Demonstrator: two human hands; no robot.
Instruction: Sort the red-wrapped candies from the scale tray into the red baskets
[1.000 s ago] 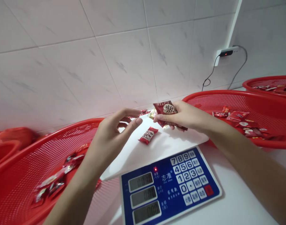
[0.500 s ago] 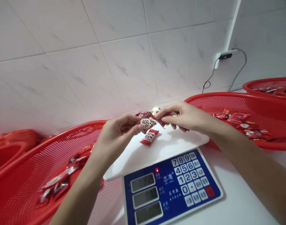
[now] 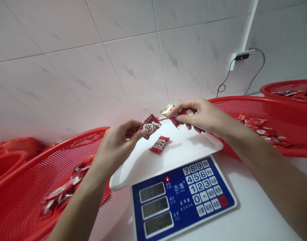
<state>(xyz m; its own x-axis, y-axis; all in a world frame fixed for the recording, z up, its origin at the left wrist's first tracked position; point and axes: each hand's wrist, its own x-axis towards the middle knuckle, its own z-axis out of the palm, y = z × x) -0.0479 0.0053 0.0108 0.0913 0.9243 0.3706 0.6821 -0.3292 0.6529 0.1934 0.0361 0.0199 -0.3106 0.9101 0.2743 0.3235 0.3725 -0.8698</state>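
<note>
My left hand (image 3: 122, 142) pinches a dark red wrapped candy (image 3: 151, 126) with pale lettering, between thumb and fingertips above the scale's white pan (image 3: 135, 164). To its right, my right hand (image 3: 196, 117) grips several wrapped candies; a red one with gold ends (image 3: 168, 109) shows at the fingertips, and the others are partly hidden in the fingers. Below and between the hands, a red and white wrapped candy (image 3: 159, 144) lies on the pan. The scale's blue keypad panel (image 3: 182, 197) faces me, its displays lit with digits and a red light on.
A red mesh basket (image 3: 75, 142) with wrapped candies stands at the left, close to the pan. Another red basket (image 3: 234, 103) of candies is at the right, with one more (image 3: 281, 87) behind it. A power strip (image 3: 244, 55) with cables hangs on the tiled wall.
The hands have moved apart: my left hand went left with its dark red candy, and my right hand rose slightly with its candies. The candy on the pan stays.
</note>
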